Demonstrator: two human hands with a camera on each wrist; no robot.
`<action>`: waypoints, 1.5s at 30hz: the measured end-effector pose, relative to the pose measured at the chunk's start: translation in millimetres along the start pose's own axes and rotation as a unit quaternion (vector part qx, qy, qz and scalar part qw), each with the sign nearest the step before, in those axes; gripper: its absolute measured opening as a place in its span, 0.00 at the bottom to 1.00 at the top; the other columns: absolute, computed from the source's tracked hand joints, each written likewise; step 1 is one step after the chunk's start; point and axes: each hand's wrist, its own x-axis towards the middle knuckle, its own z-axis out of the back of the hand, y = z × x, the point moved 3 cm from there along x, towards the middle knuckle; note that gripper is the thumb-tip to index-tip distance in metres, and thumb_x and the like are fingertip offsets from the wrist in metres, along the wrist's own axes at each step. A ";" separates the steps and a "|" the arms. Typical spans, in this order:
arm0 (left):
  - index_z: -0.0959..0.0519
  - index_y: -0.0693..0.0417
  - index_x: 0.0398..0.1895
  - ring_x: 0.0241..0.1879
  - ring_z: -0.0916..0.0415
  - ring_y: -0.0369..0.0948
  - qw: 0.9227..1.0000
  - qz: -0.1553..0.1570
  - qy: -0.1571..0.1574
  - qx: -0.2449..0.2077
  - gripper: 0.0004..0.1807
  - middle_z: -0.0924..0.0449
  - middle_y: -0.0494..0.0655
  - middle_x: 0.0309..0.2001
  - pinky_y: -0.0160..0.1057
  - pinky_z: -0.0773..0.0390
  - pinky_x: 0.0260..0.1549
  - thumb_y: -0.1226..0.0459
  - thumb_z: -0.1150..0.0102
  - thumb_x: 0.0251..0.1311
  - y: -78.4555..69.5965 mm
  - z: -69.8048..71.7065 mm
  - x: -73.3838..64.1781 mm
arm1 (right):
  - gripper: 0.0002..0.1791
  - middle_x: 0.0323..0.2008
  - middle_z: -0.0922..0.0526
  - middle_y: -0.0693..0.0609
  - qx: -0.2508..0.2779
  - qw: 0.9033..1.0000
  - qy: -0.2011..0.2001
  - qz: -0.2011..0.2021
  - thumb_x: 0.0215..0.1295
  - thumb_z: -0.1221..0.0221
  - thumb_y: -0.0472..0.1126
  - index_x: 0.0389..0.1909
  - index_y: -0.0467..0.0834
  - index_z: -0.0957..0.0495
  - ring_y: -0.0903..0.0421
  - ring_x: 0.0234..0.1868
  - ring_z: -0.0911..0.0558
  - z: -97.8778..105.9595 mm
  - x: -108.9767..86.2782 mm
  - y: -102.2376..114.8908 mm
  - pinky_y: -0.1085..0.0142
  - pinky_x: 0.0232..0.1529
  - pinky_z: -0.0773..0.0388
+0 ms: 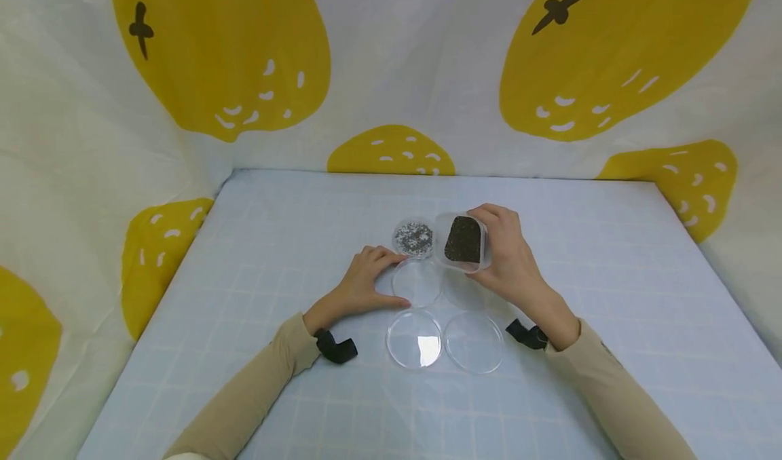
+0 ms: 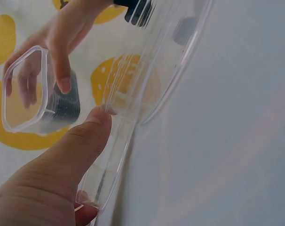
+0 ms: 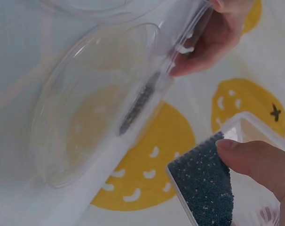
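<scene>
My left hand (image 1: 360, 285) spans a clear round petri dish (image 1: 417, 282), thumb at its near edge and fingertips at its far edge. In the left wrist view, the thumb (image 2: 88, 136) presses against the dish's side. With my right hand (image 1: 507, 260) I hold a clear plastic tub (image 1: 441, 244) tilted above the table. Dark fine granules (image 3: 203, 183) have slid to one side of it. Just left of the tub stands another petri dish (image 1: 396, 238), with mixed dark and white granules (image 1: 415, 238) over its bottom.
Nearer to me, two more clear round dishes, a left one (image 1: 403, 345) and a right one (image 1: 474, 342), lie side by side. A pale gridded cloth (image 1: 293, 229) covers the table. White sheeting (image 1: 415, 60) with yellow fruit prints rises behind it and at both sides.
</scene>
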 end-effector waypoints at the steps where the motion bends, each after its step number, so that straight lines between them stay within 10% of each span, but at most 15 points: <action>1: 0.25 0.46 0.65 0.53 0.36 0.43 1.000 0.000 0.000 0.001 0.44 0.27 0.43 0.53 0.47 0.37 0.50 0.43 0.22 0.41 0.3 0.1 -0.1 | 0.49 0.59 0.33 0.35 -0.001 1.000 0.003 -0.001 0.35 0.22 0.31 0.63 0.38 0.35 0.35 0.57 0.35 -1.1 -0.4 0.7 0.43 0.46 0.26; 10: 0.24 0.48 0.65 0.52 0.35 0.44 1.000 -0.013 -0.008 0.003 0.45 0.26 0.44 0.52 0.48 0.36 0.49 0.44 0.21 0.40 -0.4 1.4 0.2 | 0.52 0.61 0.33 0.38 -0.010 1.000 0.023 -0.011 0.36 0.21 0.31 0.67 0.45 0.35 0.37 0.61 0.36 -8.6 -2.2 3.9 0.45 0.36 0.20; 45: 0.24 0.46 0.64 0.51 0.35 0.44 0.999 0.014 -0.020 0.026 0.45 0.26 0.42 0.51 0.47 0.36 0.47 0.41 0.22 0.39 -4.9 -1.4 -0.9 | 0.57 0.65 0.34 0.38 -0.035 0.998 0.041 0.023 0.33 0.20 0.28 0.70 0.49 0.36 0.38 0.67 0.37 -15.1 -1.1 15.9 0.46 0.46 0.22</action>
